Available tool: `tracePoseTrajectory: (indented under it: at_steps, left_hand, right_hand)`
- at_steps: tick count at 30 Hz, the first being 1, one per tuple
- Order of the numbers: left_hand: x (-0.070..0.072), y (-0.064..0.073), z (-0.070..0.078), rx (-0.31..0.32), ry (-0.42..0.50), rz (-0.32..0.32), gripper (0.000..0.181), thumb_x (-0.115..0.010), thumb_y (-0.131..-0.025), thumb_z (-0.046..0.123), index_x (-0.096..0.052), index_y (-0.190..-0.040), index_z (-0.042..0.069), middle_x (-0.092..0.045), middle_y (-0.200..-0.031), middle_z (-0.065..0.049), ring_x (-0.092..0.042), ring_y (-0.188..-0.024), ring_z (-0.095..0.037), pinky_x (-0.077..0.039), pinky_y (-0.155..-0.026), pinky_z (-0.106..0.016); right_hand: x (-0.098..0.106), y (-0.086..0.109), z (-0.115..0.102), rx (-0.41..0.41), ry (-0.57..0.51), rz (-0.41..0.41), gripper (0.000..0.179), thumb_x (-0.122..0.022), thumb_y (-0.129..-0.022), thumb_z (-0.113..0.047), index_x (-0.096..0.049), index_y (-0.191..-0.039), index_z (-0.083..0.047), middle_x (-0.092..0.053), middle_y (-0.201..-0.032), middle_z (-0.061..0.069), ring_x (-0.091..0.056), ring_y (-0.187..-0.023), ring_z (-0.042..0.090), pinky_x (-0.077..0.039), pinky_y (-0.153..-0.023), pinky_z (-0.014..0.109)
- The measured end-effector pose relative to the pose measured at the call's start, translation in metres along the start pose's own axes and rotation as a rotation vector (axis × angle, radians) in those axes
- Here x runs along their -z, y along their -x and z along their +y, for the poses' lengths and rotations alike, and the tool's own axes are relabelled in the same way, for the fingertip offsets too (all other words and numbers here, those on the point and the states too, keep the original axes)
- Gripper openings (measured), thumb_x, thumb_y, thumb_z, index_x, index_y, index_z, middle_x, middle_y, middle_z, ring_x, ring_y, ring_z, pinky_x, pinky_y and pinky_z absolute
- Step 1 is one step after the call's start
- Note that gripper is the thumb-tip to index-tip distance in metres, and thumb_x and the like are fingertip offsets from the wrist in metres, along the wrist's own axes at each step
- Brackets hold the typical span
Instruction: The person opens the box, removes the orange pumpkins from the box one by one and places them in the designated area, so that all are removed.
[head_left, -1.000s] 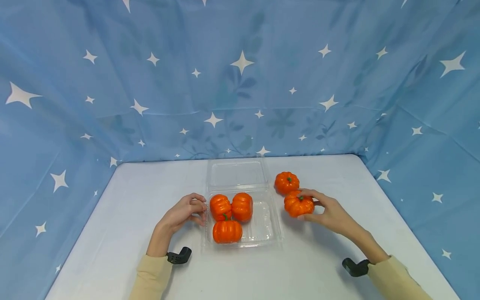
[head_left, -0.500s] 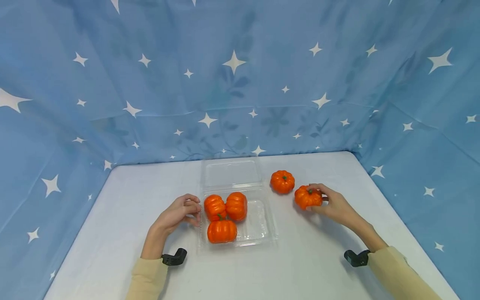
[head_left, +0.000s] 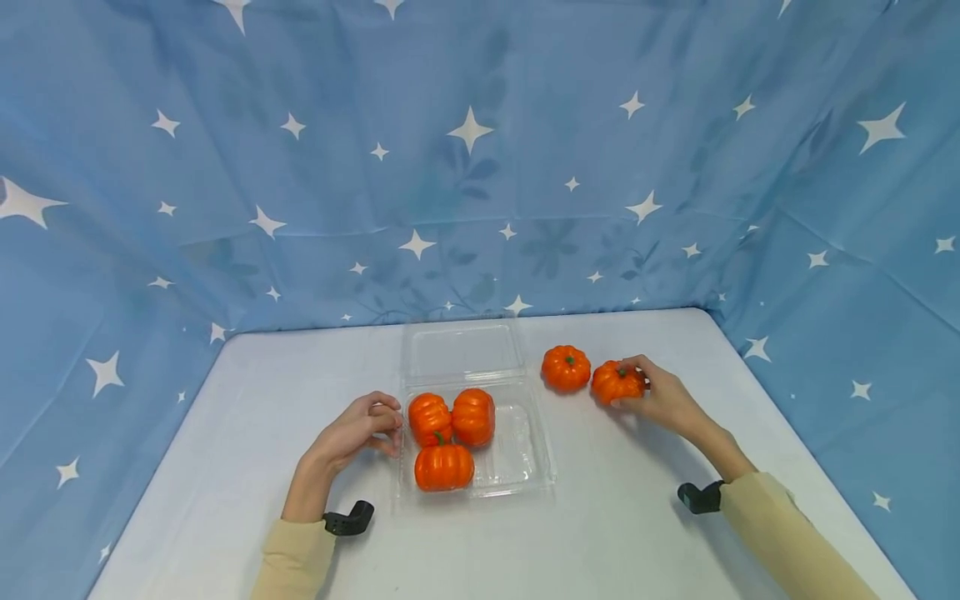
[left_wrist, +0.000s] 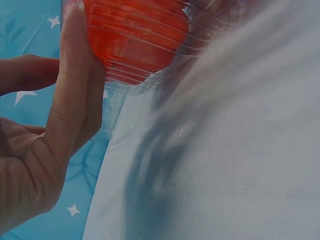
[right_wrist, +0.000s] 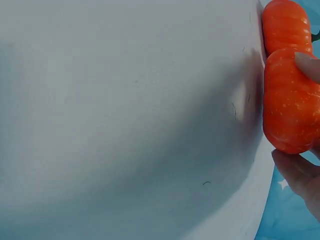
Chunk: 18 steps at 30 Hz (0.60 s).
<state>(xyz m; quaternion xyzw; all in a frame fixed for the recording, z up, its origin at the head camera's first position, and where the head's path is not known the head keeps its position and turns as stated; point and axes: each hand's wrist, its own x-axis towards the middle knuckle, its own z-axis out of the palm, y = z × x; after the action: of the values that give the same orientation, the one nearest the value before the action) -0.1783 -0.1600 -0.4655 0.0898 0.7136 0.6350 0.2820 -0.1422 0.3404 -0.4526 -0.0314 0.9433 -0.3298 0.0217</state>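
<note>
A clear plastic clamshell box point(head_left: 522, 433) lies with its lid folded back, and three orange toy pumpkins point(head_left: 444, 467) with green stems sit in its left part. My left hand point(head_left: 358, 433) is at the box's left wall; in the left wrist view its fingers point(left_wrist: 75, 75) rest along the outside of the ribbed plastic. To the right of the box, my right hand point(head_left: 663, 400) holds another toy pumpkin point(head_left: 615, 382) between thumb and fingers, low over the table. A further pumpkin point(head_left: 566, 368) sits just left of the held one.
The white table point(head_left: 480, 550) ends at a blue star-patterned curtain point(head_left: 480, 183) at the back and sides. Behind the box's base its clear lid point(head_left: 461, 348) lies flat. Black wrist cameras point(head_left: 349, 518) are strapped to both wrists.
My right hand has carried its pumpkin to the right and then slightly back, beside the free one. The left hand stays at the box. The head view has shifted a little.
</note>
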Motion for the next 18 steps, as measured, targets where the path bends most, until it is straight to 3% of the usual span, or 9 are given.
tracePoseTrajectory:
  at_steps: [11, 18]
  left_hand:
    - [-0.002, 0.0, 0.003, 0.003, -0.006, -0.001, 0.036, -0.049, -0.1, 0.002, -0.035, -0.129, -0.014, -0.062, -0.081, -0.008, -0.064, -0.068, -0.019, -0.064, -0.066, -0.036]
    - [-0.003, 0.002, 0.005, 0.006, -0.007, 0.006, 0.037, -0.05, -0.1, 0.003, -0.035, -0.13, -0.014, -0.061, -0.081, -0.009, -0.063, -0.068, -0.019, -0.064, -0.065, -0.035]
  right_hand:
    - [-0.006, -0.008, 0.002, 0.018, 0.028, 0.009, 0.059, -0.081, -0.086, -0.011, -0.05, -0.135, 0.001, -0.054, -0.141, 0.03, -0.052, -0.126, 0.049, -0.044, -0.108, 0.067]
    - [-0.011, -0.01, 0.0, -0.001, 0.045, 0.0, 0.07, -0.081, -0.086, -0.007, -0.041, -0.142, 0.006, -0.05, -0.144, 0.033, -0.049, -0.131, 0.051, -0.04, -0.111, 0.066]
